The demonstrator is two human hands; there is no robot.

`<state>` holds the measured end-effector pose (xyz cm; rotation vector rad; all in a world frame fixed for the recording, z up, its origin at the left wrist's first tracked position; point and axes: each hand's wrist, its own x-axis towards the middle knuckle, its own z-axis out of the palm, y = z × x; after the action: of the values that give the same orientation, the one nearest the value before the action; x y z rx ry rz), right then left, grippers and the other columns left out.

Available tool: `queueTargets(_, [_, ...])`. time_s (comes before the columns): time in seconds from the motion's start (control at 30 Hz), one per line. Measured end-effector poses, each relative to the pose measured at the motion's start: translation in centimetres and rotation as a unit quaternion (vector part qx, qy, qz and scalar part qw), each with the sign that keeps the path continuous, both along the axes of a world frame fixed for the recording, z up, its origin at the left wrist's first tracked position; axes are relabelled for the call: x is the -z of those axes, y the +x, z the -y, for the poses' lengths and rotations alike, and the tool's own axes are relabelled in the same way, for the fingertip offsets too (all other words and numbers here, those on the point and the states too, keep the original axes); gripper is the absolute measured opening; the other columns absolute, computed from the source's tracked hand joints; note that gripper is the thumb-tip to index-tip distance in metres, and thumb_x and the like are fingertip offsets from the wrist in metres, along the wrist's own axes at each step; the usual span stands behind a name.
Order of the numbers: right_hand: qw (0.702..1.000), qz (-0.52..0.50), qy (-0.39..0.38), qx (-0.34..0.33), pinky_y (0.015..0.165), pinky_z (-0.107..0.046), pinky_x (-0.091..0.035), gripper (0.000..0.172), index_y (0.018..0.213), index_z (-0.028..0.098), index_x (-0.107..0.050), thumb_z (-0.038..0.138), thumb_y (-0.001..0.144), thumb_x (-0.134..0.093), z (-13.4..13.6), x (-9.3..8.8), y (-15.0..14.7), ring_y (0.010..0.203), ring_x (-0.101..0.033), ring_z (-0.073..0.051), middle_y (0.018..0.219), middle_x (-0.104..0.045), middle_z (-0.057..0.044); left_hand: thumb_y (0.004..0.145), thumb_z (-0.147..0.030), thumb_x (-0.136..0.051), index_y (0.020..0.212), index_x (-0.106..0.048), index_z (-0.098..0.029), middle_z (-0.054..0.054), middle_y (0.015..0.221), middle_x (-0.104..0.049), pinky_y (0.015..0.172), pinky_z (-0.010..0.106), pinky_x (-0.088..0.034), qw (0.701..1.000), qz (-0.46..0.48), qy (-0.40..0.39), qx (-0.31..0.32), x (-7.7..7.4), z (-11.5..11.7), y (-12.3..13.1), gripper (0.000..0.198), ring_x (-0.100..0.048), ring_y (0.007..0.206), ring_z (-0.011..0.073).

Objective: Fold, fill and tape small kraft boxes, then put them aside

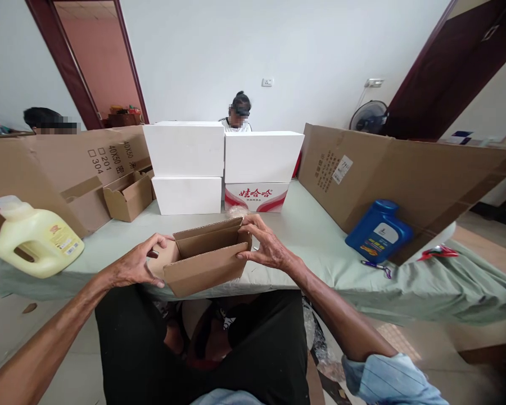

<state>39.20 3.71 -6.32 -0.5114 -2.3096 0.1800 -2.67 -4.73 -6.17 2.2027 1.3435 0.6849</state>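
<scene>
An open-topped brown cardboard box [211,267] is held between my two hands at the table's front edge, tilted a little. My left hand [139,261] grips its left end, thumb below and fingers on top, beside a small cut-out hole. At the right end, my right hand [265,244] pinches the rim, with the thumb on the near wall and the fingers over the far corner. The inside of the box shows only in part. Right behind it lies a crumpled piece of clear plastic [237,212].
Stacked white boxes [185,149] stand behind, above a red-and-white printed carton [257,197]. A yellow jug [37,236] and a smaller cardboard box [129,194] are left; a blue bottle [378,230] and cardboard panel [362,174] right. Two people sit beyond the green-clothed table [312,225].
</scene>
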Motion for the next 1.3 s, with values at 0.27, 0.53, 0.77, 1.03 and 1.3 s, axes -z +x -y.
queueTargets(0.27, [0.996, -0.075, -0.039, 0.02, 0.115, -0.055, -0.052, 0.059, 0.13, 0.023, -0.064, 0.071, 0.097, -0.074, 0.9, 1.4, -0.2, 0.135, -0.056, -0.034, 0.14, -0.056, -0.017, 0.062, -0.06, -0.097, 0.108, -0.044, -0.027, 0.018, 0.153, -0.059, 0.099, 0.045, -0.057, 0.992, 0.087, 0.065, -0.065, 1.5, -0.2, 1.8, 0.078, -0.065, 0.13, 0.0344])
queueTargets(0.53, [0.974, -0.171, -0.141, 0.052, 0.106, -0.044, -0.058, 0.065, 0.148, 0.023, -0.059, 0.058, 0.097, -0.079, 2.0, 4.4, 0.1, 0.134, -0.062, -0.03, 0.152, -0.06, -0.017, 0.06, -0.07, -0.095, 0.112, -0.041, -0.029, 0.014, 0.146, -0.06, 0.102, 0.05, -0.06, 0.957, 0.152, 0.159, -0.189, 2.7, -1.6, 3.3, 0.085, -0.064, 0.13, 0.0342])
queueTargets(0.77, [0.943, -0.116, -0.306, 0.067, 0.07, -0.03, -0.055, 0.036, 0.081, 0.018, -0.07, 0.052, 0.092, -0.074, 3.1, 10.4, -0.1, 0.076, -0.062, -0.019, 0.082, -0.07, -0.001, 0.063, -0.071, -0.094, 0.153, -0.034, -0.03, 0.014, 0.149, -0.053, 0.108, 0.057, -0.06, 0.91, 0.185, 0.219, -0.3, 3.4, -2.8, 5.1, 0.116, -0.066, 0.13, 0.0357])
queueTargets(1.03, [0.958, -0.12, -0.211, 0.155, 0.065, -0.029, -0.05, 0.049, 0.064, 0.021, -0.056, 0.057, 0.097, -0.064, 4.7, 9.3, 2.6, 0.07, -0.054, -0.018, 0.07, -0.058, -0.002, 0.076, -0.079, -0.081, 0.165, -0.034, -0.021, 0.022, 0.149, -0.053, 0.104, 0.064, -0.061, 0.912, 0.139, 0.247, -0.298, 1.3, -4.3, 7.7, 0.116, -0.061, 0.135, 0.0454])
queueTargets(1.3, [0.821, -0.265, -0.051, 0.503, 0.066, -0.034, -0.048, 0.053, 0.063, 0.023, -0.052, 0.067, 0.093, -0.054, 2.8, 5.6, 15.7, 0.069, -0.051, -0.02, 0.064, -0.057, -0.005, 0.087, -0.069, -0.061, 0.132, -0.064, -0.023, 0.02, 0.135, -0.064, 0.089, 0.057, -0.065, 0.953, 0.026, 0.173, -0.249, 6.8, -5.8, 4.8, 0.065, -0.07, 0.12, 0.0431])
